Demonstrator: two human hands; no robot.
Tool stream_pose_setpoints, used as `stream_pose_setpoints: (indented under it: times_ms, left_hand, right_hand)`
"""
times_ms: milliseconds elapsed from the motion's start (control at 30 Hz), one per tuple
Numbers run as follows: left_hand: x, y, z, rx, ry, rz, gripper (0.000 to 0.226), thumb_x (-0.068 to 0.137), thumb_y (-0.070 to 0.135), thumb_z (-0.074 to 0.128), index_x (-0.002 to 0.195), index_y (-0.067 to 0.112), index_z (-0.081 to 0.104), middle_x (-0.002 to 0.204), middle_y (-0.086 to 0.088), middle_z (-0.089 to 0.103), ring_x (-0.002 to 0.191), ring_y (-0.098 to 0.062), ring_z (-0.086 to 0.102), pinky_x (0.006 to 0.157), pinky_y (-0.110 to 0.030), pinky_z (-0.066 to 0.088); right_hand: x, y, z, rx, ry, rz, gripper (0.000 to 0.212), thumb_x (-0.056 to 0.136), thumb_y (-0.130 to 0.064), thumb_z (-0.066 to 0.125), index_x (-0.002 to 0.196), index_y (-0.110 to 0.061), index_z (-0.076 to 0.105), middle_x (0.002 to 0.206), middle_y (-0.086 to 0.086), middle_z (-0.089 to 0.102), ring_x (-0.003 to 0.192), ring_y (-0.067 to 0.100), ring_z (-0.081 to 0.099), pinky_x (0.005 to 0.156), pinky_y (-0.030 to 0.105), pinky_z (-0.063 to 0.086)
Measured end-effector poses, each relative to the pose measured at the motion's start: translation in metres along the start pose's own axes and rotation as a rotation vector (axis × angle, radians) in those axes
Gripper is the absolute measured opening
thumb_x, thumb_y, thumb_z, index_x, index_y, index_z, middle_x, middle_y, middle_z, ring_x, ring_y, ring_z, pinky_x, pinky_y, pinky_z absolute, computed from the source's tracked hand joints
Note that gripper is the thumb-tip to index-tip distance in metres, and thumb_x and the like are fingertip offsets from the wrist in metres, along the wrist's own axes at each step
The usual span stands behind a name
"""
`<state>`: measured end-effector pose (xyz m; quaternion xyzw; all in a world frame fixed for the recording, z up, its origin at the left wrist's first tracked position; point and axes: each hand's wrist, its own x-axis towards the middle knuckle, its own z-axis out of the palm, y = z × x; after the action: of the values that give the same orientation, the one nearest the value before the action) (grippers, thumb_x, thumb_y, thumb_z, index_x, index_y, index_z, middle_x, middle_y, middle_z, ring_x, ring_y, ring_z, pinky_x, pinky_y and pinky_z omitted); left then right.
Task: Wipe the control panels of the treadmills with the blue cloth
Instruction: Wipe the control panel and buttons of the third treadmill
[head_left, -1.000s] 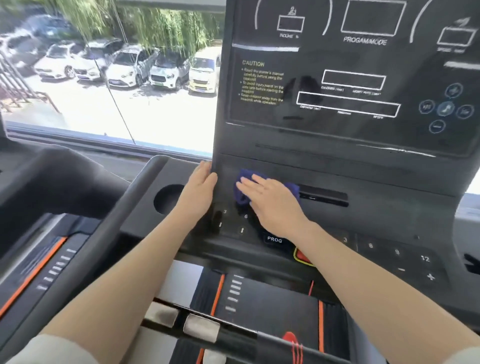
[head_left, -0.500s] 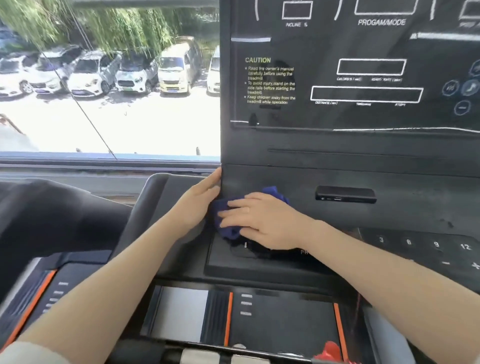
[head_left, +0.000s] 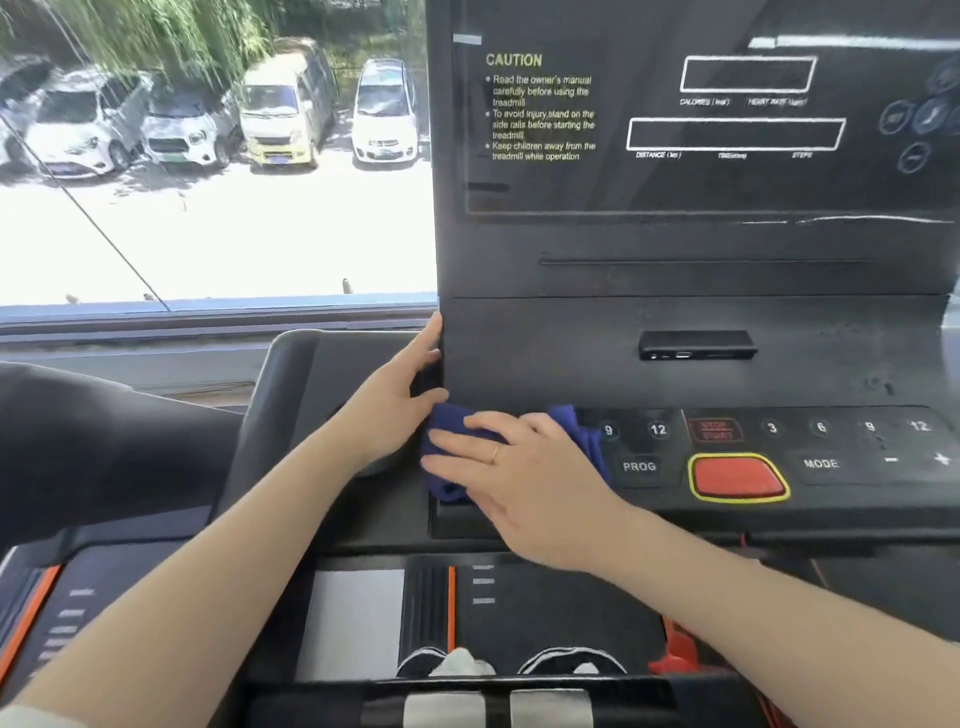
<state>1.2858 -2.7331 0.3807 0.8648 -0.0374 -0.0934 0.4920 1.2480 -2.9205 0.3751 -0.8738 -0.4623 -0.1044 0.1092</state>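
The blue cloth (head_left: 452, 447) lies bunched on the left end of the treadmill's control panel (head_left: 727, 364), at about eight o'clock from the panel's middle. Its long axis runs roughly nine to three o'clock along the button row, with one crumpled end showing at the panel's left edge and the other poking out past the knuckles towards the "9" and "12" keys (head_left: 634, 430).

The right hand (head_left: 524, 478) lies flat on top of the cloth, its fingers (head_left: 457, 462) straight and spread, pointing towards nine o'clock and pressing the fabric down onto the panel rather than curling round it. A thin ring (head_left: 493, 454) sits on one finger.

The left hand (head_left: 395, 395) rests against the left side edge of the console, just beside the cloth; its fingers are extended and relaxed, pointing towards one o'clock up the edge, thumb close to the cloth's left end. It holds nothing.

At three o'clock from the cloth sit the PROG key (head_left: 639, 466), the red button with a yellow rim (head_left: 737, 476) and the MODE key (head_left: 821, 463). A small dark slot (head_left: 696, 345) is at twelve o'clock above them, and the caution text (head_left: 540, 106) is higher up on the display. At ten o'clock, through the window, parked cars (head_left: 280, 109) stand in a lot.
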Motion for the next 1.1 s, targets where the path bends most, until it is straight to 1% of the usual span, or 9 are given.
stream_pose_setpoints:
  times_ms: [100, 300, 467, 600, 667, 733, 833, 1000, 1100]
  left_hand:
    - [-0.002, 0.0, 0.002, -0.011, 0.023, 0.026, 0.077, 0.093, 0.002, 0.047, 0.145, 0.044, 0.009, 0.146, 0.016, 0.034, 0.135, -0.001, 0.029, 0.114, -0.034, 0.026]
    - [-0.003, 0.0, 0.004, -0.067, 0.041, 0.009, 0.074, 0.094, 0.002, 0.046, 0.145, 0.043, 0.013, 0.143, 0.013, 0.04, 0.133, -0.003, 0.032, 0.112, -0.036, 0.029]
    - [-0.005, 0.001, 0.007, -0.066, 0.076, 0.01, 0.073, 0.093, 0.002, 0.046, 0.145, 0.043, 0.015, 0.143, 0.013, 0.041, 0.132, -0.006, 0.035, 0.112, -0.039, 0.029]
    - [-0.005, 0.008, 0.016, 0.012, 0.131, -0.013, 0.069, 0.096, 0.008, 0.043, 0.146, 0.041, 0.009, 0.147, 0.012, 0.035, 0.134, -0.007, 0.032, 0.112, -0.032, 0.027]
    - [-0.004, 0.01, 0.02, 0.017, 0.166, -0.028, 0.069, 0.096, 0.006, 0.041, 0.146, 0.039, 0.009, 0.148, 0.013, 0.033, 0.135, -0.006, 0.03, 0.11, -0.024, 0.024]
    - [-0.003, 0.013, 0.025, 0.026, 0.209, -0.056, 0.068, 0.096, 0.005, 0.039, 0.146, 0.04, 0.01, 0.147, 0.015, 0.033, 0.134, -0.005, 0.031, 0.109, -0.023, 0.024]
    - [-0.003, 0.019, 0.033, 0.032, 0.272, -0.089, 0.067, 0.096, 0.004, 0.035, 0.146, 0.041, 0.011, 0.147, 0.016, 0.033, 0.134, -0.005, 0.031, 0.107, -0.02, 0.023]
    - [0.001, 0.023, 0.043, 0.032, 0.362, -0.163, 0.066, 0.095, 0.005, 0.034, 0.144, 0.043, 0.013, 0.146, 0.015, 0.034, 0.132, -0.007, 0.034, 0.102, -0.018, 0.024]
    - [0.002, 0.026, 0.046, -0.039, 0.409, -0.198, 0.064, 0.096, 0.005, 0.033, 0.143, 0.046, 0.019, 0.141, 0.019, 0.038, 0.127, -0.003, 0.037, 0.102, -0.019, 0.027]
  right_hand:
    - [-0.001, 0.037, -0.005, -0.059, -0.086, -0.083, 0.045, 0.088, -0.026, 0.033, 0.123, -0.029, 0.061, 0.129, -0.012, 0.058, 0.114, 0.02, 0.056, 0.081, 0.033, 0.046]
    - [0.002, 0.058, -0.013, -0.069, 0.027, 0.156, 0.046, 0.082, -0.024, 0.034, 0.114, -0.028, 0.067, 0.124, -0.009, 0.062, 0.107, 0.025, 0.06, 0.073, 0.038, 0.05]
    - [-0.017, 0.004, -0.002, -0.065, -0.061, -0.186, 0.052, 0.079, -0.016, 0.036, 0.123, -0.029, 0.06, 0.133, -0.008, 0.055, 0.112, 0.023, 0.053, 0.082, 0.034, 0.036]
    - [-0.021, 0.031, -0.006, -0.074, -0.121, -0.335, 0.057, 0.077, -0.007, 0.062, 0.13, -0.029, 0.054, 0.139, -0.007, 0.049, 0.121, 0.023, 0.049, 0.087, 0.034, 0.034]
    - [-0.016, 0.056, -0.011, -0.062, -0.12, -0.275, 0.045, 0.085, -0.015, 0.048, 0.126, -0.03, 0.057, 0.136, -0.009, 0.053, 0.117, 0.022, 0.054, 0.083, 0.034, 0.043]
    - [-0.015, 0.088, -0.018, -0.067, -0.087, -0.17, 0.047, 0.085, -0.018, 0.035, 0.124, -0.029, 0.059, 0.133, -0.008, 0.055, 0.113, 0.023, 0.057, 0.078, 0.04, 0.051]
    - [-0.036, 0.128, -0.032, -0.097, -0.077, -0.065, 0.05, 0.081, -0.014, 0.033, 0.12, -0.023, 0.063, 0.129, -0.004, 0.059, 0.11, 0.029, 0.06, 0.068, 0.047, 0.054]
    - [-0.078, 0.149, -0.039, -0.108, -0.058, 0.007, 0.053, 0.079, -0.012, 0.03, 0.119, -0.021, 0.063, 0.128, -0.002, 0.06, 0.112, 0.032, 0.058, 0.073, 0.049, 0.054]
    - [-0.05, 0.131, -0.024, -0.036, -0.058, -0.048, 0.053, 0.079, -0.013, 0.031, 0.121, -0.022, 0.063, 0.128, -0.002, 0.059, 0.113, 0.032, 0.057, 0.08, 0.049, 0.052]
